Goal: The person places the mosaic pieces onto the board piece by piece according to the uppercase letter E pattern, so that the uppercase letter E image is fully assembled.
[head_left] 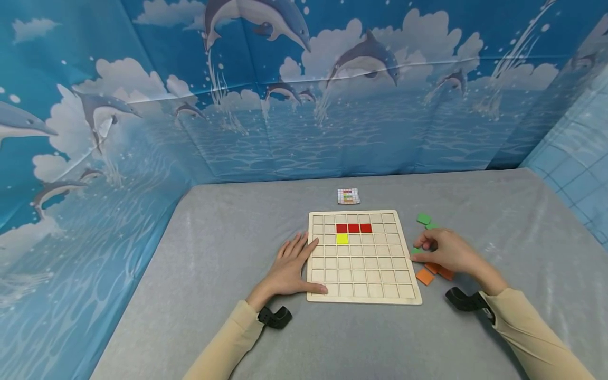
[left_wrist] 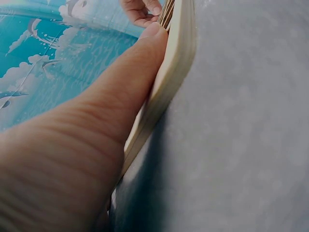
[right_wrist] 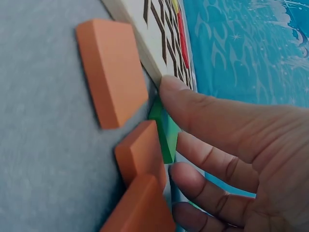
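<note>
A light wooden grid board (head_left: pixel 372 277) lies on the grey surface, with three red tiles (head_left: pixel 353 228) in a row and one yellow tile (head_left: pixel 342 239) under the leftmost of them. My left hand (head_left: pixel 290 272) rests spread at the board's left edge, its thumb over the near corner; the left wrist view shows that thumb along the rim. Beside the board's right edge hovers my right hand (head_left: pixel 446 252), thumb and fingers apart around a green tile (right_wrist: pixel 165 130). Its fingertips are right at that tile. Orange tiles (right_wrist: pixel 116 72) lie just below this hand.
Beyond the board lies a small pattern card (head_left: pixel 349 196) with a coloured grid. More green tiles (head_left: pixel 424 218) sit past the right hand. A blue dolphin-print curtain (head_left: pixel 304 142) borders the surface at the back and left.
</note>
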`<state>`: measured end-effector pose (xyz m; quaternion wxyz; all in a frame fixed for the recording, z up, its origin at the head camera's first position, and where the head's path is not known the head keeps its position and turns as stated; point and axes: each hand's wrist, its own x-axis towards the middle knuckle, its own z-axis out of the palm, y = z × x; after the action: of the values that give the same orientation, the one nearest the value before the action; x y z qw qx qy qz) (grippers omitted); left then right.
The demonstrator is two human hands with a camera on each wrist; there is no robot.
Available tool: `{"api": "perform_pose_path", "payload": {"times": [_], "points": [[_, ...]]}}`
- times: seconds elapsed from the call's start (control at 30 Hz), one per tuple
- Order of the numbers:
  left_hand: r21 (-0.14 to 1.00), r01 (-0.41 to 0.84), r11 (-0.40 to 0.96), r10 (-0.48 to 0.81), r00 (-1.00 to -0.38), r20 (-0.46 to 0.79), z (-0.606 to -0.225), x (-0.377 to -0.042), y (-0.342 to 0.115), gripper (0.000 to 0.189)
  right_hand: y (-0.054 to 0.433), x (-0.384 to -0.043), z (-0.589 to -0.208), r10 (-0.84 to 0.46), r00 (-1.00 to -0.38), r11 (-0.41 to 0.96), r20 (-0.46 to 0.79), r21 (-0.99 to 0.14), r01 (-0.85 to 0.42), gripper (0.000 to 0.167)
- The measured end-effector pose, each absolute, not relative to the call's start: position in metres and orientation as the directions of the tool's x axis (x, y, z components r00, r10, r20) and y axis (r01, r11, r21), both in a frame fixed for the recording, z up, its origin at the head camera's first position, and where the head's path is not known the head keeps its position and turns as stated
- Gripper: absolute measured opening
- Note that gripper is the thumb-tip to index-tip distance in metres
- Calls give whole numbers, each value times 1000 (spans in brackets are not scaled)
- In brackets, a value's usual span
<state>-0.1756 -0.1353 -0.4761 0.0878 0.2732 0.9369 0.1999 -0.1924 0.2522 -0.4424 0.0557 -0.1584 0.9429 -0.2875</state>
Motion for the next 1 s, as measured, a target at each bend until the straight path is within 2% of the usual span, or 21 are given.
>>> {"api": "perform_pose_path", "payload": {"times": [0.33, 0.7, 1.0], "points": [[422, 478, 770, 548, -835, -53, -476, -175, -135, 111, 255, -192, -443, -294, -955, 785, -35, -579, -221, 20], [424, 473, 772, 542, -839, -52, -476, -175, -135, 112, 248, -191, -445, -259, -966, 825, 14, -517, -228, 23], [423, 472, 774, 543, -838, -58, -476, -175, -135, 111, 246, -189, -446, -271, -957, 791, 106, -542, -284, 19]]}}
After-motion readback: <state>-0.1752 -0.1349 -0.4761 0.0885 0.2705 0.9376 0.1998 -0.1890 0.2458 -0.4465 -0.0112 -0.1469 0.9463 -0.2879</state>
